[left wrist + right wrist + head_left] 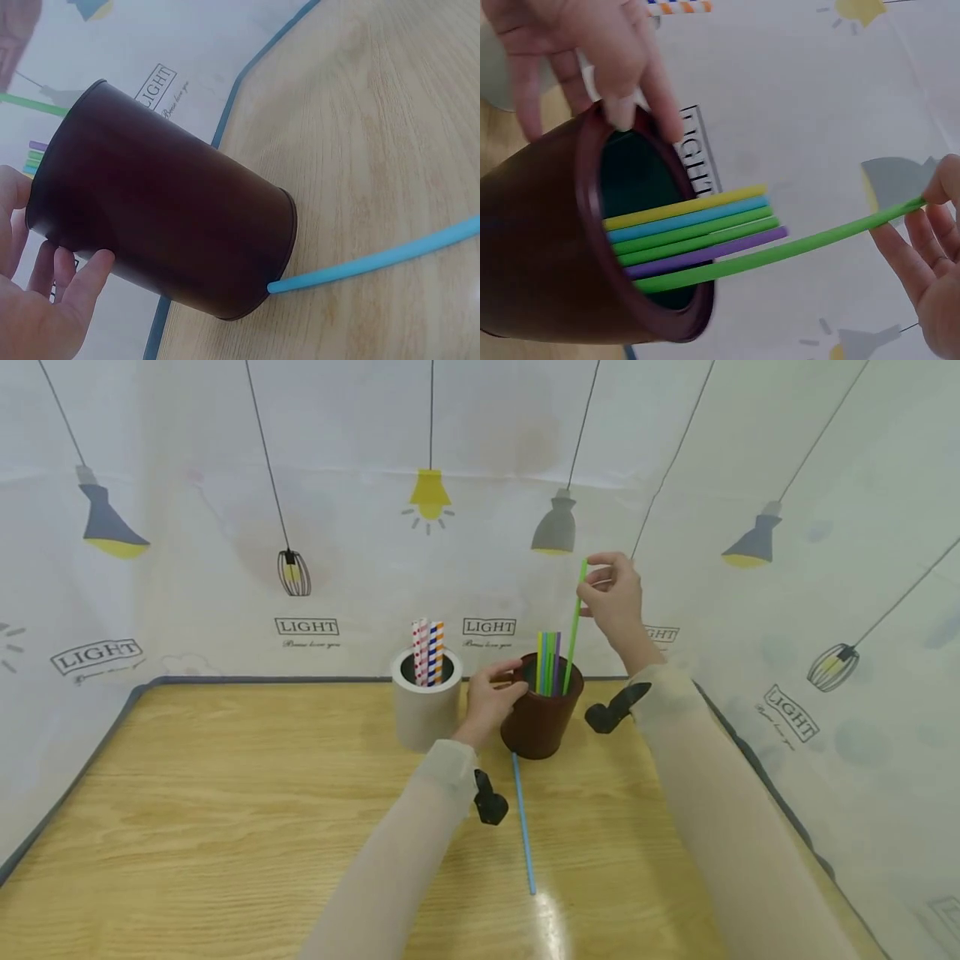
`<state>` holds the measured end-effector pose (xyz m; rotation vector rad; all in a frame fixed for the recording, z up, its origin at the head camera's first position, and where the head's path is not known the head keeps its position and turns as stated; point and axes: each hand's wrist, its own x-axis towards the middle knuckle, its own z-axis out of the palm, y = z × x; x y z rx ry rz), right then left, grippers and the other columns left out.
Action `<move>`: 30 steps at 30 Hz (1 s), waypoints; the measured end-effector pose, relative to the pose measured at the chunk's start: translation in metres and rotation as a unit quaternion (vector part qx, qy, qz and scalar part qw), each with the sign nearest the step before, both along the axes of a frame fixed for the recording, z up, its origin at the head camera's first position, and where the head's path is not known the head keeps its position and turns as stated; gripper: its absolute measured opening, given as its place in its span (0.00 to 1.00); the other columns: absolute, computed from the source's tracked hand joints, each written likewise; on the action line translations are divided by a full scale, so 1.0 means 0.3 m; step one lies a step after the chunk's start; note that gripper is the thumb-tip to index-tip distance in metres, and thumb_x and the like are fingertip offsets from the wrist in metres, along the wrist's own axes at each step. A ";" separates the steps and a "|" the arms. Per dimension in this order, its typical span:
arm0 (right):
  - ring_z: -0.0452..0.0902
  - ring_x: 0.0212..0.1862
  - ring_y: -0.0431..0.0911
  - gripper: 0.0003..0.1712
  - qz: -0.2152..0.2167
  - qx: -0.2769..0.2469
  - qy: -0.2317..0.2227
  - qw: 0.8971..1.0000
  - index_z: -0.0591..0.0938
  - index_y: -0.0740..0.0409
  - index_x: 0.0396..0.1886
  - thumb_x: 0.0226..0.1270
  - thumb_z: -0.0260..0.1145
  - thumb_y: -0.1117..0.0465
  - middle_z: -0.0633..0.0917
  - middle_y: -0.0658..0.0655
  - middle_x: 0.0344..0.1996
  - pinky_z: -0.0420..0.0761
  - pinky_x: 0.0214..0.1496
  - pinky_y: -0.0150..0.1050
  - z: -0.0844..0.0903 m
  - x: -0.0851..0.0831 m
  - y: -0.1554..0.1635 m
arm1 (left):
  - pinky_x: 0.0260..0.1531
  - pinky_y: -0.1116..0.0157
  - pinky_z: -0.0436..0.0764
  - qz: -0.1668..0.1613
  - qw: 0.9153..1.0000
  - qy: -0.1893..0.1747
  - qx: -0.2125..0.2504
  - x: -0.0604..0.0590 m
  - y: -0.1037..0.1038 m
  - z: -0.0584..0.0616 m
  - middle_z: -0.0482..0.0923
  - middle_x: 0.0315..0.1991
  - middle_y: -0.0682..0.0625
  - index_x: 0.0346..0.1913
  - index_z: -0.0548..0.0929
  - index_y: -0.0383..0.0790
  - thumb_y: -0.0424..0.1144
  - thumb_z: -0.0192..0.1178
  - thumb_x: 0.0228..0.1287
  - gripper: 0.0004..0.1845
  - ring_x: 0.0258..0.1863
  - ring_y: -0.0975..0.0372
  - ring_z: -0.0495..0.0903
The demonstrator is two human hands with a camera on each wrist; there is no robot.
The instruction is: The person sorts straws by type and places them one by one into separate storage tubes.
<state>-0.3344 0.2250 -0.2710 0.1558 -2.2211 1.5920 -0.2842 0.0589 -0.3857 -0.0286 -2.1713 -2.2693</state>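
At the back of the table stands a dark brown cup (534,731) with several plain straws (697,223) leaning in it, yellow, blue, green and purple. My left hand (493,695) grips the cup at its left rim, one finger over the edge in the right wrist view. My right hand (618,597), raised above the cup's right side, pinches the upper end of a green straw (576,627). The straw's lower end is inside the cup and it bends slightly. A light blue straw (525,827) lies on the table, its far end by the cup's base.
Left of the brown cup is a white cup (423,718) holding several patterned paper straws (429,647). The wooden table (247,793) meets a lamp-printed backdrop (360,510) just behind both cups.
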 end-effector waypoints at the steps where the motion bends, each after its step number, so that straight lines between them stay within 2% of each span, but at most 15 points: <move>1: 0.72 0.31 0.41 0.22 0.001 0.004 -0.003 1.000 0.70 0.61 0.52 0.55 0.55 0.73 0.72 0.53 0.32 0.81 0.28 0.33 -0.016 -0.002 0.003 | 0.32 0.56 0.79 -0.001 1.000 -0.001 0.000 0.000 0.001 0.001 0.76 0.44 0.43 0.52 0.81 0.41 0.28 0.61 0.51 0.21 0.37 0.60 0.77; 5: 0.72 0.31 0.41 0.21 0.008 0.010 -0.020 1.000 0.70 0.61 0.52 0.56 0.55 0.72 0.72 0.53 0.32 0.81 0.28 0.34 -0.076 -0.008 0.011 | 0.36 0.52 0.79 0.000 1.000 -0.006 0.001 -0.003 0.003 0.005 0.76 0.44 0.43 0.51 0.81 0.42 0.28 0.61 0.51 0.21 0.37 0.59 0.77; 12: 0.72 0.32 0.42 0.22 0.011 0.016 -0.057 0.998 0.70 0.61 0.53 0.56 0.55 0.73 0.72 0.54 0.33 0.82 0.31 0.38 -0.168 -0.001 0.019 | 0.36 0.50 0.78 0.004 1.000 -0.008 -0.001 -0.003 0.005 0.002 0.75 0.44 0.44 0.51 0.81 0.42 0.28 0.61 0.52 0.21 0.37 0.60 0.77; 18: 0.72 0.33 0.42 0.23 0.008 -0.003 -0.071 0.997 0.70 0.62 0.53 0.54 0.56 0.74 0.72 0.55 0.35 0.82 0.30 0.39 -0.214 0.004 0.022 | 0.37 0.51 0.78 0.003 1.000 -0.010 -0.001 -0.004 0.006 -0.001 0.75 0.44 0.44 0.51 0.81 0.43 0.28 0.61 0.52 0.21 0.36 0.61 0.77; 21: 0.72 0.33 0.42 0.24 0.017 -0.013 -0.078 0.997 0.69 0.64 0.54 0.54 0.55 0.75 0.72 0.56 0.36 0.81 0.29 0.37 -0.223 0.006 0.019 | 0.30 0.58 0.80 0.006 1.000 -0.009 -0.002 -0.006 0.004 -0.001 0.75 0.43 0.44 0.51 0.81 0.43 0.28 0.61 0.51 0.21 0.36 0.61 0.77; 25: 0.72 0.34 0.42 0.25 0.030 -0.014 -0.090 0.995 0.68 0.66 0.55 0.54 0.56 0.74 0.73 0.58 0.37 0.81 0.30 0.36 -0.230 0.013 0.018 | 0.22 0.68 0.76 0.007 1.000 -0.010 -0.004 -0.008 0.003 0.000 0.76 0.43 0.45 0.51 0.81 0.43 0.28 0.61 0.51 0.21 0.36 0.61 0.77; 30: 0.73 0.33 0.42 0.24 0.032 0.007 -0.091 0.995 0.68 0.67 0.53 0.54 0.58 0.74 0.74 0.59 0.36 0.81 0.31 0.36 -0.241 0.013 0.018 | 0.21 0.71 0.75 0.007 1.000 -0.011 -0.005 -0.007 0.002 -0.002 0.76 0.43 0.45 0.51 0.81 0.43 0.28 0.61 0.51 0.21 0.36 0.61 0.77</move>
